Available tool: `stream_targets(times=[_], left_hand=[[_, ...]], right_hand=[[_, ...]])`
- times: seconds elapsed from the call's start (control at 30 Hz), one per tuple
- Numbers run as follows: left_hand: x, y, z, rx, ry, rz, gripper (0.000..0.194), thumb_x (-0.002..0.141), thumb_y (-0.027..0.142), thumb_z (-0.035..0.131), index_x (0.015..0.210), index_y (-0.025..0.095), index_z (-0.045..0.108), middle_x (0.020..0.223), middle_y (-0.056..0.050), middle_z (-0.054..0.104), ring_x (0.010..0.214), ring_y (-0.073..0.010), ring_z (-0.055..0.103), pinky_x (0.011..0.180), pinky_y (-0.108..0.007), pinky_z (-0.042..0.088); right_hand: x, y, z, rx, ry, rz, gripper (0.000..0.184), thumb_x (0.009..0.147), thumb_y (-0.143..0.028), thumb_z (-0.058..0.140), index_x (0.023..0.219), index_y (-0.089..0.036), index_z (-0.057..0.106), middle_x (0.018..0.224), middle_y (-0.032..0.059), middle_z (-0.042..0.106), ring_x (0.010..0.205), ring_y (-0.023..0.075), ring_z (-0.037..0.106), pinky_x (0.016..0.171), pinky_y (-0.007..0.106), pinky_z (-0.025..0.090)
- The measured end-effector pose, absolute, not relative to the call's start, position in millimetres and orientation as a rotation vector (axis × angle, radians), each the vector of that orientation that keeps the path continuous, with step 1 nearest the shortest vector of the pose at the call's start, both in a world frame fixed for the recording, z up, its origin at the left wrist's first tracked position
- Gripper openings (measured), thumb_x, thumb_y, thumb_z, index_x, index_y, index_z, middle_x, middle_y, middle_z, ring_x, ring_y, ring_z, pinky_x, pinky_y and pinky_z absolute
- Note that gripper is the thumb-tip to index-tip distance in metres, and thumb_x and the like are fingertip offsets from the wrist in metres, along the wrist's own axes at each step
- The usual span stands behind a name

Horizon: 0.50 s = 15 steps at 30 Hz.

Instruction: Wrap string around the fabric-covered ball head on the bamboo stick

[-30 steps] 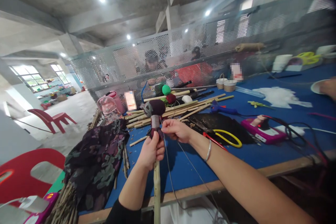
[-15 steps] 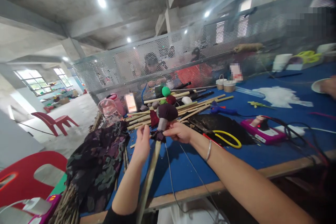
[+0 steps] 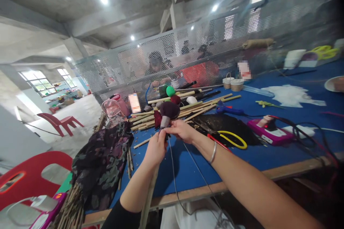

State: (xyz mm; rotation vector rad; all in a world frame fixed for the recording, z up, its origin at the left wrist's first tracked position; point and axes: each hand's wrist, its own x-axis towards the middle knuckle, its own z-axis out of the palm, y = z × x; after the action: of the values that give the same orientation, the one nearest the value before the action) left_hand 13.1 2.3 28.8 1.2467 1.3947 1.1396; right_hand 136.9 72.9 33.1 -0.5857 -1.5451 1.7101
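Head view: L hand [image 3: 157,149] & R hand [image 3: 182,131] grip wrapped stick [image 3: 166,122]; pwr strip [image 3: 270,131] label unreadable.

Scanning my head view now, and I can't read a single word or number: any print on the magenta power strip [image 3: 270,132] is too small, and the pixelated patch [image 3: 134,103] beside the pink bag [image 3: 115,107] shows me nothing legible.

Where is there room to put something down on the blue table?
Bare blue shows between the purple power box and the table's front edge. A smaller patch sits between the glue gun and green twist. It's crowded around the sticks.
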Motion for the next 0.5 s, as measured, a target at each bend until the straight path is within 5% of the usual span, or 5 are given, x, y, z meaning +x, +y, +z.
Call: stream_targets(times=[0.2,0.5], left_hand=[[1.0,-1.5,36.8,1.020,1.277,1.190,0.046,0.074,0.066,0.039,0.066,0.021,0.032,0.049,0.008,0.032,0.035,-0.0043,0.024,0.032,-0.016,0.019],[-3.8,-15.5,39.2,0.766,0.800,1.134,0.047,0.074,0.066,0.040,0.070,0.019,0.039,0.044,0.011,0.022,0.032,-0.0019,0.010,0.028,-0.012,0.015]], right_hand=[[140.5,71.4,36.4,-0.587,-1.596,1.614,0.028,0.063,-0.036,0.069,0.065,-0.013,0.054,0.040,-0.0102,0.034,0.032,0.0015,0.023,0.032,0.019,0.011],[131.5,67.7,31.2,-0.420,-1.455,1.834,0.029,0.057,-0.032,0.074,0.062,-0.013,0.052,0.039,-0.0104,0.036,0.031,0.0011,0.021,0.031,0.018,0.011]])
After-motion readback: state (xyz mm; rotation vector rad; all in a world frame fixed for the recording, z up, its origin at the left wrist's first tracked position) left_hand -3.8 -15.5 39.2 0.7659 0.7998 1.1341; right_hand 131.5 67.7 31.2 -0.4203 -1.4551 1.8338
